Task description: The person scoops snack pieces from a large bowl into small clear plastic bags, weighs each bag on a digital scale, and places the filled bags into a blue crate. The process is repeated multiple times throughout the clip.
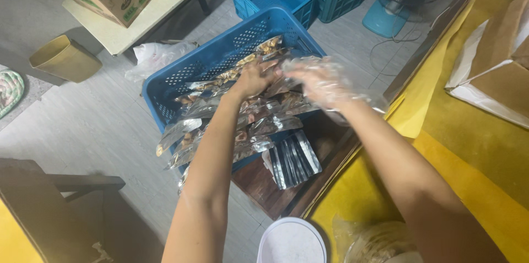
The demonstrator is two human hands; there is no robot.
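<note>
The blue crate (182, 75) sits tilted ahead of me, and the clear packets (242, 114) are piled in it in a row running from near left to far right. My left hand (254, 78) presses on the far packets; my gloved right hand (319, 81) lies just beside it, equally near. Both sets of fingers look loosely curled on the packets; I cannot tell whether they grip, since glove glare blurs them.

The left hand's (254, 78) fingertips are buried among the shiny clear-and-silver food pouches (242, 114), so its grip cannot be read. The white round plastic lid (291, 241) is cut off below; perhaps a bucket.
</note>
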